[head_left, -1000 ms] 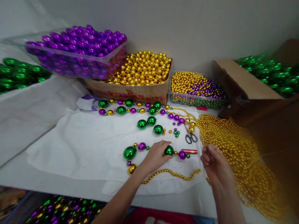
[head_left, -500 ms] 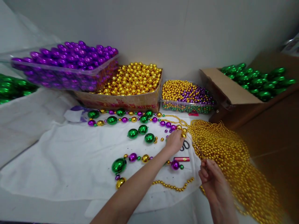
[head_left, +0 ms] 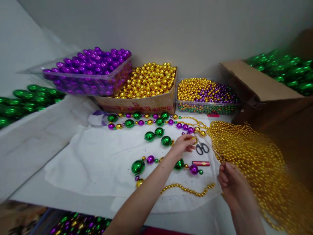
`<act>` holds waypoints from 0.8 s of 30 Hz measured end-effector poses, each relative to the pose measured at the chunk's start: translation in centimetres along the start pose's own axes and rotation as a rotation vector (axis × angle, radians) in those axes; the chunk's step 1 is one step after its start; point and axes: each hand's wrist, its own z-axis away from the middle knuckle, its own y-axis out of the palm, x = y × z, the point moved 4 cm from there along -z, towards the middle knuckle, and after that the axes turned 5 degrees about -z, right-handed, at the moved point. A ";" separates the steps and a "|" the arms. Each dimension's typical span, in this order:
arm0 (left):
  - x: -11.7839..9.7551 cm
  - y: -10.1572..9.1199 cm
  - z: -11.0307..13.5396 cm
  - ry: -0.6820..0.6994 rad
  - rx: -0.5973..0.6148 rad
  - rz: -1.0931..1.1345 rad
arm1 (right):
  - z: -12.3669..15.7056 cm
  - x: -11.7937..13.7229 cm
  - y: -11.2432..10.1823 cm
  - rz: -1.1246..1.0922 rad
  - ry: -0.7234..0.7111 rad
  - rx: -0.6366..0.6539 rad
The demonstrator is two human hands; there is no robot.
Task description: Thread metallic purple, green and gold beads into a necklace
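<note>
My left hand (head_left: 184,144) reaches across the white cloth (head_left: 90,163) and pinches a shiny gold bead (head_left: 194,140) between thumb and fingers. Just beyond it lie several loose purple and gold beads. Close to its right are black-handled scissors (head_left: 202,148), and below them a red tube-like stick (head_left: 201,163). My right hand (head_left: 230,176) is closed at the cloth's right edge, its fingertips pinching a thin pale string (head_left: 213,149) that slants up to the left toward the gold beads. A strand of green, purple and gold beads (head_left: 150,159) lies partly behind my left forearm.
At the back stand a tub of purple beads (head_left: 114,76), a carton of gold beads (head_left: 137,105) and a tub of small mixed beads (head_left: 207,106). Gold bead strands (head_left: 242,147) are heaped at right beside a cardboard box (head_left: 264,85). Loose green balls (head_left: 166,141) lie mid-cloth.
The view has shifted, so things appear farther right. My left hand has drawn slightly back from the gold beads, with one in its fingers, uncovering the scissors. My right hand keeps its pinch.
</note>
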 end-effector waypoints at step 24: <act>2.5 -5.8 7.8 0.004 0.062 0.883 | 1.9 0.0 4.6 0.333 -0.182 0.063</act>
